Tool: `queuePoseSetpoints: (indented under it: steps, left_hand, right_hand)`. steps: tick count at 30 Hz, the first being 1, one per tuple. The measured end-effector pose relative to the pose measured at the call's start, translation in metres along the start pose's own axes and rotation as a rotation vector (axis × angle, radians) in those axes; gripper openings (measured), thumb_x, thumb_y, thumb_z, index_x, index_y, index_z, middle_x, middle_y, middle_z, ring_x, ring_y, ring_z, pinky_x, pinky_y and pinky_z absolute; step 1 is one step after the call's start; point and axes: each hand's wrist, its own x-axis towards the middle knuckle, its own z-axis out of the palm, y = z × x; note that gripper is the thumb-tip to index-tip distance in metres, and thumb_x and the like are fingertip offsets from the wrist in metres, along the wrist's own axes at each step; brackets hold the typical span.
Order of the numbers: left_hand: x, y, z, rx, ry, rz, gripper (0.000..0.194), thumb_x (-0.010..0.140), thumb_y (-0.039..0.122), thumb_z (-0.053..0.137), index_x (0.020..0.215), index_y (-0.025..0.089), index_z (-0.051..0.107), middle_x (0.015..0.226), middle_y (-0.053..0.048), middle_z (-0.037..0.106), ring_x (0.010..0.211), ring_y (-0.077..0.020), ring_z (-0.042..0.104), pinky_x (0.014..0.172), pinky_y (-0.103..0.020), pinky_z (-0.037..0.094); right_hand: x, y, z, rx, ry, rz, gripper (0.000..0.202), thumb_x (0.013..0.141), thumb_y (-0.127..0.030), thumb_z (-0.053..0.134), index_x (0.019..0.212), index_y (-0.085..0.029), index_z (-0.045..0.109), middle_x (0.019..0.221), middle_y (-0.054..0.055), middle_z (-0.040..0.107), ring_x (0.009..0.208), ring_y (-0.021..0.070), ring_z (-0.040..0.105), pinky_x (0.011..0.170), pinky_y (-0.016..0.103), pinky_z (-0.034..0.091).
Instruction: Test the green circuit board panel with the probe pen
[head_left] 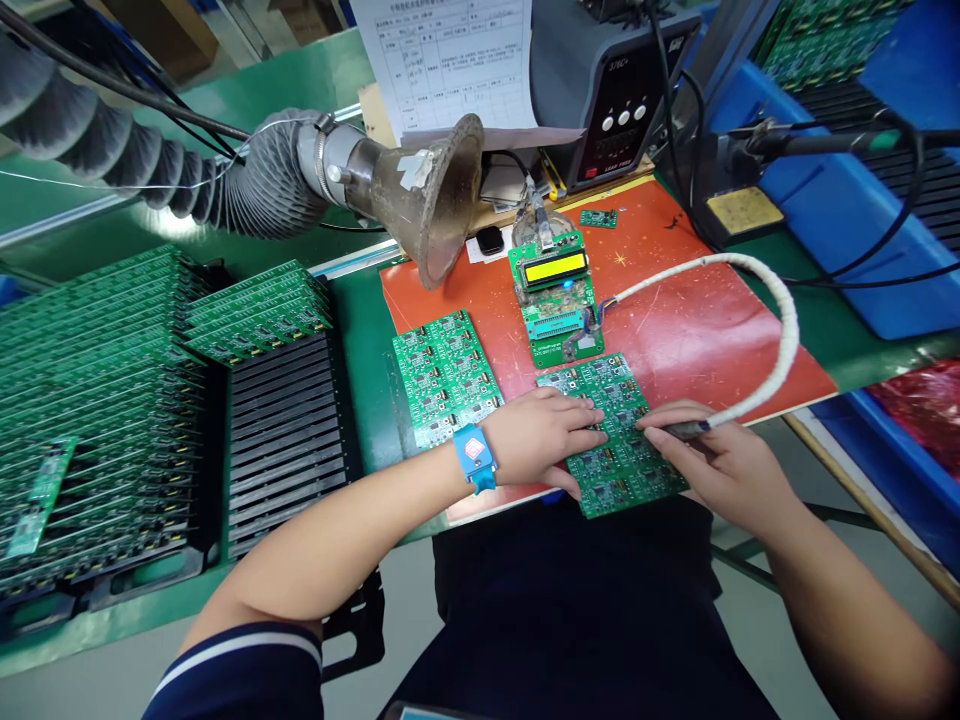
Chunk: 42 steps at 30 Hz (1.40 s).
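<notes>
My left hand (544, 435) lies flat on a green circuit board panel (626, 470), fingers stretched out and thumb by its near edge. A blue wrist strap (474, 458) is round that wrist. My right hand (724, 460) pinches a probe (686, 429) at the end of a white-sleeved cable (784, 345). The probe's tip is at the panel's right side, hidden by my fingers; I cannot tell if it touches. The cable runs to a green programmer board (559, 300) with a lit yellow display. A second circuit board panel (446, 375) lies left of my left hand.
Racks of upright circuit boards (97, 400) stand at left, beside a black slotted rack (289, 440). A fume extraction hood (450, 200) hangs over the red mat (720, 340). Behind are a soldering station (615, 110) and a paper form (450, 70). A blue bin (847, 270) stands at right.
</notes>
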Motion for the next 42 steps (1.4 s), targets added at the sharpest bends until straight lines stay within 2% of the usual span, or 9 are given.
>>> queuePoseSetpoints:
  steps: [14, 32, 42]
  left_hand:
    - [0.0006, -0.0001, -0.0012, 0.006, -0.025, -0.006, 0.057, 0.085, 0.057, 0.058, 0.123, 0.015, 0.056, 0.130, -0.012, 0.056, 0.123, -0.0269, 0.050, 0.095, -0.040, 0.043]
    - [-0.0001, -0.0004, 0.0004, 0.008, -0.007, 0.000, 0.058, 0.084, 0.057, 0.057, 0.122, 0.014, 0.057, 0.130, -0.012, 0.057, 0.123, -0.0268, 0.051, 0.095, -0.040, 0.043]
    - [-0.0006, -0.0019, 0.0025, 0.019, 0.014, 0.013, 0.058, 0.085, 0.058, 0.057, 0.122, 0.013, 0.057, 0.129, -0.012, 0.057, 0.121, -0.0273, 0.051, 0.094, -0.041, 0.044]
  right_hand:
    - [0.0004, 0.0014, 0.0003, -0.032, -0.018, 0.006, 0.012, 0.090, -0.030, 0.056, 0.094, -0.022, 0.063, 0.094, 0.005, 0.063, 0.082, 0.0167, 0.063, 0.058, 0.022, 0.051]
    - [0.0009, 0.0008, 0.0003, -0.036, -0.008, -0.002, 0.010, 0.090, -0.029, 0.055, 0.092, -0.023, 0.063, 0.093, 0.004, 0.063, 0.082, 0.0164, 0.064, 0.058, 0.021, 0.051]
    - [0.0007, -0.0007, -0.0005, -0.025, -0.017, 0.032, 0.015, 0.089, -0.034, 0.056, 0.091, -0.022, 0.064, 0.093, 0.006, 0.064, 0.082, 0.0179, 0.065, 0.059, 0.023, 0.052]
